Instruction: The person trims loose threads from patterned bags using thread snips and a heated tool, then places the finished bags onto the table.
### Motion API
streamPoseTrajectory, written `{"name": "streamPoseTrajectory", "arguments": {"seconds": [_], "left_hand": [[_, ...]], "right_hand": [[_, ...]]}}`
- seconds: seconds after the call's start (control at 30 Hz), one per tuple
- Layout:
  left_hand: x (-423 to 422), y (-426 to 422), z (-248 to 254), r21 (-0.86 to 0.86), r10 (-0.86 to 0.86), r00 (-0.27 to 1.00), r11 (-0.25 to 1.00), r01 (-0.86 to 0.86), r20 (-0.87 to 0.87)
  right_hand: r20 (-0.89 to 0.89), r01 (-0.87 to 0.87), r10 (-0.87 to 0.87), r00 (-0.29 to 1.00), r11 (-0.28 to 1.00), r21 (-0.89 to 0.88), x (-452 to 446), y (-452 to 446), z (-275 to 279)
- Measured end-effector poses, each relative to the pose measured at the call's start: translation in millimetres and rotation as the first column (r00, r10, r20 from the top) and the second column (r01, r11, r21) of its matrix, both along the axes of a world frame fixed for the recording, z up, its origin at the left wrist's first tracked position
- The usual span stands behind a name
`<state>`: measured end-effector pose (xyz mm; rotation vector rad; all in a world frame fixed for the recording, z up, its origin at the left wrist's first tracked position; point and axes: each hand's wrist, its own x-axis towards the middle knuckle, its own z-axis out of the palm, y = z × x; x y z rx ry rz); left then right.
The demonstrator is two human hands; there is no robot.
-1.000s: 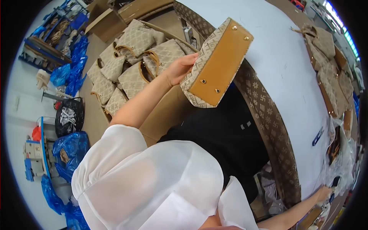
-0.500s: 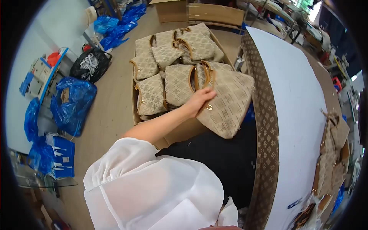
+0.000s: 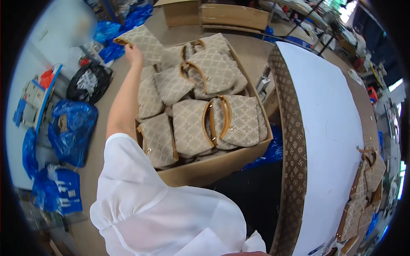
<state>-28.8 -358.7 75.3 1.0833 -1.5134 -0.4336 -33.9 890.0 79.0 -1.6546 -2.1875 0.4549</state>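
Note:
My left hand point(image 3: 133, 55) is closed on the tan-trimmed edge of a beige patterned handbag point(image 3: 147, 45), at the far left corner of a large cardboard box point(image 3: 222, 167). The held bag is tilted, its body stretching to the right of my fingers. Beneath and beside it, the box holds several similar bags, among them a front one point(image 3: 190, 123) with a curved tan handle and another point(image 3: 243, 119) at the front right. My right hand is out of view.
A white-topped table point(image 3: 329, 128) with a brown patterned strip point(image 3: 292, 141) along its edge stands at the right, with more bags point(image 3: 356, 213) beyond. Blue plastic bags point(image 3: 74, 128) and a black bag point(image 3: 87, 83) lie on the left. Cardboard point(image 3: 232, 17) stands behind.
My left hand has carried the bag from near the table, across the box, to its far left corner. The view has turned toward the box, and my right hand has left view.

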Motion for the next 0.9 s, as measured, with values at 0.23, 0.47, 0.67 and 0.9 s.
{"name": "streamPoseTrajectory", "arguments": {"seconds": [0.23,0.47,0.67,0.9], "left_hand": [[-88,-133,-124,0.192,-0.605,0.787,0.792,0.579,0.121],[-141,-63,-158,0.602,-0.764,0.52,0.633,0.487,0.382],[-263,55,-7,-0.522,-0.288,0.756,0.578,0.627,0.588],[-326,576,146,-0.431,-0.687,-0.024,-0.483,0.762,0.727]], "right_hand": [[-0.656,-0.137,-0.342,0.672,0.814,-0.565,-40,-22,2],[-0.914,-0.225,-0.32,-0.251,0.937,-0.266,190,51,25],[-0.794,-0.341,-0.45,-0.41,0.882,-0.324,195,-7,25],[-0.738,-0.24,0.221,0.637,0.967,0.082,107,-195,-7]]}}
